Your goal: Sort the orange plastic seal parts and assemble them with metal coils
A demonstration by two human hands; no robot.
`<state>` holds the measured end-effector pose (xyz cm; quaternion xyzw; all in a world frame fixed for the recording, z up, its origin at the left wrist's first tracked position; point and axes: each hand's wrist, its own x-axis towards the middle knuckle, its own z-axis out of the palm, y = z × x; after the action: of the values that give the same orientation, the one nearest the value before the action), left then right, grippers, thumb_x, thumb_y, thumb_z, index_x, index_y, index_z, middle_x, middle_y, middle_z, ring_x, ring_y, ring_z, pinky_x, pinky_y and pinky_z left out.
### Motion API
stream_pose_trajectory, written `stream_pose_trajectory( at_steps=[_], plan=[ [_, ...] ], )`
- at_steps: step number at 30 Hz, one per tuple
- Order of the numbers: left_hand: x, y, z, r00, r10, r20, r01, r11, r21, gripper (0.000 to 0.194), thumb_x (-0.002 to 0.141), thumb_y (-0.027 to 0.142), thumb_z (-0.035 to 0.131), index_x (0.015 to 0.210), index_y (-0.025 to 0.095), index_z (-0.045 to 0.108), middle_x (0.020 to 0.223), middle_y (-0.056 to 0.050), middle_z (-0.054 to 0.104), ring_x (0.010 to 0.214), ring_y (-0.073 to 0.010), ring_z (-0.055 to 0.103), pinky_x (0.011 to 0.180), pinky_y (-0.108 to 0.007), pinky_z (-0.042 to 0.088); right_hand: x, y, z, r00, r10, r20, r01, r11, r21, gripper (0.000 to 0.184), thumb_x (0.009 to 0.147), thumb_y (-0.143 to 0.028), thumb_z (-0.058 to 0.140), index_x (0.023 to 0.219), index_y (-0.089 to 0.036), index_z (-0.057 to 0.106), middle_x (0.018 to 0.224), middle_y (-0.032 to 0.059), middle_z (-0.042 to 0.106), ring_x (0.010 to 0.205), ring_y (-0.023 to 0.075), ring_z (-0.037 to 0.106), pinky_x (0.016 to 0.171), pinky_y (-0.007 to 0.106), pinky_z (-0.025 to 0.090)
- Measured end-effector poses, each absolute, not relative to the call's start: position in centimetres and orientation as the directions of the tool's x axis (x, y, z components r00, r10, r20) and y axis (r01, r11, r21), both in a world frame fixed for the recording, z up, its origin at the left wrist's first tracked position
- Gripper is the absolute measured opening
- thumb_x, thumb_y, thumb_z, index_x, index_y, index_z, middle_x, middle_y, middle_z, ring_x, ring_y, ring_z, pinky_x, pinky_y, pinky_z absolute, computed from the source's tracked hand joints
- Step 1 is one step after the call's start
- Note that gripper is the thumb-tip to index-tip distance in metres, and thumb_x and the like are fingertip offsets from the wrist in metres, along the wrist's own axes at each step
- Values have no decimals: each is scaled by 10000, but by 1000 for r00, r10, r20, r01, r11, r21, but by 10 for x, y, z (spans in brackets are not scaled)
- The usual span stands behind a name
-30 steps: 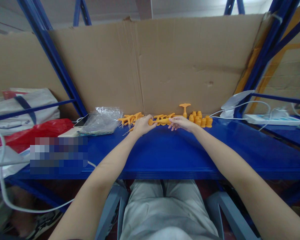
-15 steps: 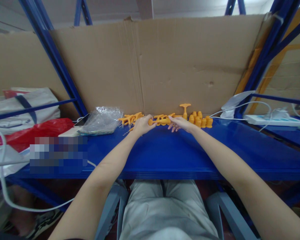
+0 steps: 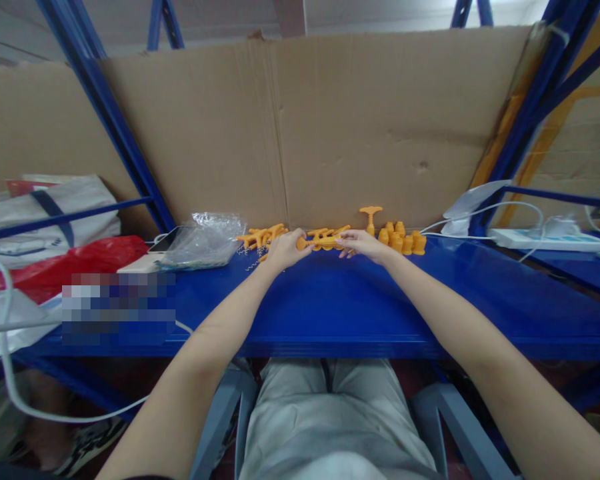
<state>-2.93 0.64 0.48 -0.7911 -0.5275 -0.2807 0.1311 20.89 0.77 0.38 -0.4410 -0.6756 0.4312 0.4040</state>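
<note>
An orange plastic corkscrew [image 3: 325, 241] lies level between my hands above the back of the blue shelf. My left hand [image 3: 286, 251] is closed around its left end, where a round orange part shows between thumb and fingers. At the other end, the fingertips of my right hand [image 3: 361, 245] pinch it, with the lower fingers loosely curled. Left of my left hand is a pile of orange T-shaped handles [image 3: 263, 236] with thin metal spirals. Orange bell-shaped bodies [image 3: 406, 241] stand grouped right of my right hand, beside one upright orange corkscrew [image 3: 371, 219].
A cardboard sheet [image 3: 360, 127] backs the blue shelf [image 3: 330, 307]. On the left lie a clear plastic bag [image 3: 207, 240] and a red bag [image 3: 95, 263]. A white power strip [image 3: 550, 241] with cables is at the right. Blue posts [image 3: 105, 120] flank the shelf.
My right hand has shifted slightly left, its fingertips now closer on the right end of the corkscrew. My left hand keeps its place.
</note>
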Motion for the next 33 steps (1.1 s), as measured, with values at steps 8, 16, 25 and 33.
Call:
stream_pose_trajectory(
  at_steps=[8, 16, 25, 33],
  plan=[
    [-29, 6, 5, 287, 764, 577, 907, -411, 92, 317, 858, 460, 611, 1059, 220, 659, 967, -76, 738, 941, -264, 681, 750, -302, 474, 207, 7, 4, -273, 950, 150, 260, 224, -939, 130, 917, -286, 662, 948, -171, 714, 953, 74, 766, 588, 87, 669, 488, 152, 496],
    [-28, 4, 5, 278, 781, 558, 903, -412, 126, 336, 857, 475, 624, 1074, 222, 671, 985, -80, 733, 954, -269, 679, 779, -317, 482, 204, 4, 5, -239, 959, 152, 229, 208, -951, 128, 923, -274, 656, 927, -155, 702, 866, 68, 759, 584, 90, 671, 518, 161, 510],
    [-42, 21, 3, 254, 843, 475, 908, -376, 182, 506, 949, 342, 543, 1447, 267, 485, 1177, -52, 710, 1132, -226, 637, 958, -325, 482, 211, 30, -5, 17, 894, 447, 295, 423, -857, 273, 801, -378, 773, 899, -167, 629, 824, 78, 717, 694, 177, 699, 675, 315, 586],
    [-60, 41, -8, 371, 920, 128, 925, -378, 35, 371, 863, 171, 562, 1163, 300, 738, 1261, -28, 692, 1180, -231, 633, 1038, -333, 466, 197, 37, -3, -72, 656, 751, 543, 658, -522, 309, 823, -365, 687, 1063, -179, 626, 1057, 102, 705, 938, 234, 686, 860, 408, 548]
  ],
)
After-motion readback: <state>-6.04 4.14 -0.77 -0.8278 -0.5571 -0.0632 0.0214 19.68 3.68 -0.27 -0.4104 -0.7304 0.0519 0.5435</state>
